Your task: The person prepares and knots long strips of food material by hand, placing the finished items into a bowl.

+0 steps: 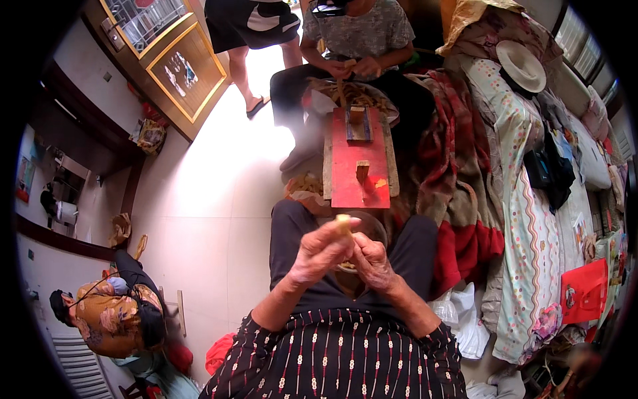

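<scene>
Above my lap, my left hand point(320, 251) pinches a short pale yellow piece point(343, 223) whose end sticks up past the fingertips; its exact kind is too small to tell. Pressed close beside it, my right hand point(374, 263) has its fingers closed at the lower end of the same piece. Beneath both hands, between my knees, a round container point(376, 229) shows in part, with some pale bits inside. Just beyond it lies a red board point(349, 154) on a bench, with an upright wooden block point(362, 171) and a second wooden block point(357, 116) farther off.
Across the board a seated person point(359, 40) handles a pale strip over a heap of similar strips point(372, 98). Another person point(252, 33) stands near the door point(169, 63); one more point(116, 309) sits at left. A bed point(515, 219) with blankets point(452, 179) runs along the right.
</scene>
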A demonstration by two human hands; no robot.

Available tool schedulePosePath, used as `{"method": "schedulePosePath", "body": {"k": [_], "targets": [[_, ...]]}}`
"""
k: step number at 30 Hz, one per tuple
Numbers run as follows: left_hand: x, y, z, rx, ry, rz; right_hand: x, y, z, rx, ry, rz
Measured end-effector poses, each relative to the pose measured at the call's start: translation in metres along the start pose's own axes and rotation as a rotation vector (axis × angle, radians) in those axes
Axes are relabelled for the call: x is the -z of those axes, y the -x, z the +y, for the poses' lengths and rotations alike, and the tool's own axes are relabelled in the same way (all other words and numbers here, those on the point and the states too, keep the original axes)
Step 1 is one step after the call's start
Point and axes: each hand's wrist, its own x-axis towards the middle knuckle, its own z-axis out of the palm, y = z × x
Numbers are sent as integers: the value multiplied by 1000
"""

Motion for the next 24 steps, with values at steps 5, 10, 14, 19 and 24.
{"method": "schedulePosePath", "body": {"k": [5,10,14,19,24], "targets": [[15,7,-28,-232,-791,-173,5,17,9,-167,44,-40],[15,17,-33,-175,-924,-235,9,35,16,-275,-167,-117],[19,26,-43,-293,-1088,-315,4,32,6,-455,-213,-90],[16,24,-43,-611,-1316,-345,-4,40,17,-438,-211,66],[18,27,-48,-737,-1152,-150,-7,40,21,-500,-399,154]]}}
